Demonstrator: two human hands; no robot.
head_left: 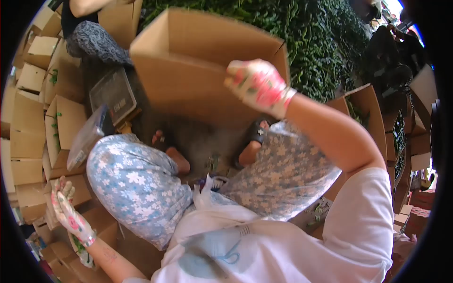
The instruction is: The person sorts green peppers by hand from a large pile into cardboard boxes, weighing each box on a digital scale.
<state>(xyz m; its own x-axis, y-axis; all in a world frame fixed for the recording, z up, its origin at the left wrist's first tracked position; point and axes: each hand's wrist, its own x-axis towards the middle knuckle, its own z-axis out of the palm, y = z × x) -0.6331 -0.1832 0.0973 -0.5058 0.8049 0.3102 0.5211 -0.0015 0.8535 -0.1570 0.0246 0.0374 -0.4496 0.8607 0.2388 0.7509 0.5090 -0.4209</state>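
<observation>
A large empty-looking cardboard box (188,92) stands tilted in front of my feet, its opening facing up and away. My right hand (259,87), in a white glove with pink flowers, is closed over the box's near rim and a little blurred. Out to the left, my left hand (70,212) wears a matching glove. Its fingers stretch upward, apart from the box, beside the stacked cartons (30,195). Between that hand and the big box, a clear plastic bin (87,137) leans by my left knee.
A big heap of long green peppers (321,42) spreads behind the box. Another person's patterned clothing (99,42) shows at upper left. Open cartons line the left side, and a carton (370,111) stands at right. A grey plastic lid (113,94) lies near the box.
</observation>
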